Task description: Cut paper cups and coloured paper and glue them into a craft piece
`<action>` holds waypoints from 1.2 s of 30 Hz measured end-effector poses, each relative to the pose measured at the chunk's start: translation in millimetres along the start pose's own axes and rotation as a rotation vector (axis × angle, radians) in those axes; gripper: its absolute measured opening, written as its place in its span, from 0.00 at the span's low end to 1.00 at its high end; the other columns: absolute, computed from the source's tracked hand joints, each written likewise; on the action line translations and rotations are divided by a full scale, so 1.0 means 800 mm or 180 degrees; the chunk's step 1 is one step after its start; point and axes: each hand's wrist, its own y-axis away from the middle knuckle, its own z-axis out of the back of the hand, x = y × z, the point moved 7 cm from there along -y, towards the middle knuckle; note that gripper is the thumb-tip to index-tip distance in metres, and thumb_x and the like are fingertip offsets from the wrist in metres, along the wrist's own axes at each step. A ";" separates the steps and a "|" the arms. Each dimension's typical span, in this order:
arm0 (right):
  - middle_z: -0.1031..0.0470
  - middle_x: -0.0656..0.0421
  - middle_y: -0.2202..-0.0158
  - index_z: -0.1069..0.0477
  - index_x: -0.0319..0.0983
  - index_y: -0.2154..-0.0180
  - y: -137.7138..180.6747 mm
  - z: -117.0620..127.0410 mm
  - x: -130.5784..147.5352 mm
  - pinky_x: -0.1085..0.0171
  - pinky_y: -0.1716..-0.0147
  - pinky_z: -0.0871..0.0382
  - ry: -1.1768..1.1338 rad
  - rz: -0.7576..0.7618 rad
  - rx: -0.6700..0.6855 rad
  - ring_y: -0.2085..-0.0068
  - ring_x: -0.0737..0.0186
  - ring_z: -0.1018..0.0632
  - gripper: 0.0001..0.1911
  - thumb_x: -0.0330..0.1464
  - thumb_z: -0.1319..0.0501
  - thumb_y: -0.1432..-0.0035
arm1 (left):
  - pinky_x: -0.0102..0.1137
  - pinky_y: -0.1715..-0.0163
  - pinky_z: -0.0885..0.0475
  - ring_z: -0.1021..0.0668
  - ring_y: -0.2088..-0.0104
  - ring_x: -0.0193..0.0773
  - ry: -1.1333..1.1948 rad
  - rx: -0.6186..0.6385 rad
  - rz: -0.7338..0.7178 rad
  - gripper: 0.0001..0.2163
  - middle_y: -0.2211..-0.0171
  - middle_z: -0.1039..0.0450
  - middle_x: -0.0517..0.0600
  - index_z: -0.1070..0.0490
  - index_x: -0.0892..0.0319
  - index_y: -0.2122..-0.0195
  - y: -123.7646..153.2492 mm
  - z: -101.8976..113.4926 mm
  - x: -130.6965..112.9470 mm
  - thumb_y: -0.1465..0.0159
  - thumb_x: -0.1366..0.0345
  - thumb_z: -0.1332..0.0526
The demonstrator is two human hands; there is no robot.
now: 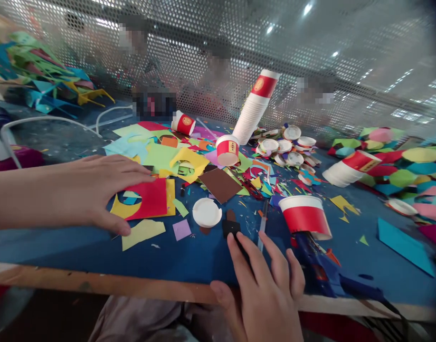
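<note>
My left hand (111,190) is spread over the left end of a red sheet (156,199) with a round cut-out, which lies on a yellow sheet. A pale yellow scrap (143,234) lies just below that hand. My right hand (264,280) has its fingers stretched out, with a fingertip at a small black piece (231,228); whether it presses on it I cannot tell. Beside the fingers lies a clear glue stick (263,223). A white round disc (207,212) rests between the hands, with a purple square (182,230) to its left.
A blue glue gun (332,270) and a red-and-white paper cup (305,216) are at the right. Farther back stand a tall leaning cup stack (255,109), a small cup (227,150) and scattered paper scraps (164,159). A perforated metal screen (189,57) closes the back.
</note>
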 end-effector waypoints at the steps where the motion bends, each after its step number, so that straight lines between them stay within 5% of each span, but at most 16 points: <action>1: 0.25 0.52 0.44 0.31 0.37 0.41 0.001 -0.001 -0.001 0.41 0.44 0.49 0.0038 -0.0009 -0.0005 0.42 0.35 0.33 0.29 0.47 0.45 0.37 | 0.43 0.48 0.32 0.28 0.42 0.57 0.0077 0.0185 0.0079 0.35 0.39 0.31 0.57 0.36 0.56 0.37 0.006 -0.004 -0.003 0.43 0.48 0.32; 4: 0.23 0.50 0.47 0.29 0.39 0.42 0.003 -0.002 -0.003 0.41 0.46 0.45 0.0137 -0.0014 -0.0052 0.44 0.36 0.31 0.29 0.48 0.45 0.37 | 0.49 0.42 0.37 0.35 0.36 0.58 0.0354 0.0705 0.0568 0.35 0.34 0.38 0.55 0.38 0.51 0.36 0.018 -0.008 -0.002 0.42 0.46 0.33; 7: 0.23 0.49 0.49 0.28 0.38 0.43 0.004 -0.001 -0.004 0.40 0.47 0.43 0.0140 -0.0027 -0.0168 0.45 0.35 0.31 0.29 0.48 0.45 0.37 | 0.47 0.43 0.37 0.33 0.39 0.54 0.0618 0.0951 0.0958 0.21 0.40 0.33 0.51 0.29 0.49 0.45 0.026 -0.005 0.002 0.39 0.54 0.33; 12: 0.24 0.49 0.48 0.28 0.37 0.44 0.003 0.000 -0.003 0.41 0.48 0.41 0.0101 -0.0033 -0.0217 0.45 0.35 0.30 0.28 0.47 0.44 0.37 | 0.43 0.45 0.36 0.29 0.46 0.48 0.0961 0.1206 0.0799 0.11 0.49 0.27 0.45 0.24 0.49 0.56 0.037 -0.006 -0.007 0.39 0.66 0.34; 17: 0.25 0.50 0.47 0.28 0.40 0.43 0.001 0.003 -0.002 0.42 0.48 0.40 -0.0008 -0.0025 -0.0270 0.43 0.35 0.31 0.25 0.45 0.43 0.37 | 0.27 0.54 0.34 0.25 0.57 0.34 0.1463 0.0474 0.0245 0.06 0.58 0.26 0.43 0.23 0.53 0.61 0.016 0.001 -0.043 0.32 0.67 0.41; 20: 0.25 0.51 0.47 0.28 0.45 0.43 -0.003 0.007 0.001 0.41 0.48 0.40 -0.0136 0.0023 -0.0225 0.42 0.35 0.32 0.22 0.42 0.42 0.36 | 0.24 0.60 0.33 0.24 0.61 0.32 0.1765 0.0054 -0.0343 0.09 0.61 0.25 0.44 0.23 0.50 0.56 -0.010 0.002 -0.083 0.30 0.67 0.43; 29: 0.26 0.49 0.45 0.24 0.43 0.47 -0.015 0.014 0.005 0.38 0.44 0.43 -0.0629 -0.0430 -0.0262 0.40 0.35 0.33 0.20 0.43 0.46 0.33 | 0.36 0.65 0.26 0.22 0.62 0.45 0.0929 -0.0037 -0.0309 0.13 0.60 0.25 0.51 0.27 0.55 0.48 -0.064 -0.018 -0.132 0.33 0.64 0.39; 36: 0.28 0.47 0.44 0.26 0.39 0.47 -0.010 0.021 0.004 0.41 0.43 0.44 -0.0642 -0.0281 -0.0529 0.39 0.36 0.35 0.18 0.39 0.42 0.35 | 0.36 0.66 0.28 0.22 0.64 0.44 0.0704 -0.0002 -0.0540 0.07 0.65 0.24 0.49 0.22 0.55 0.58 -0.087 -0.014 -0.139 0.33 0.64 0.38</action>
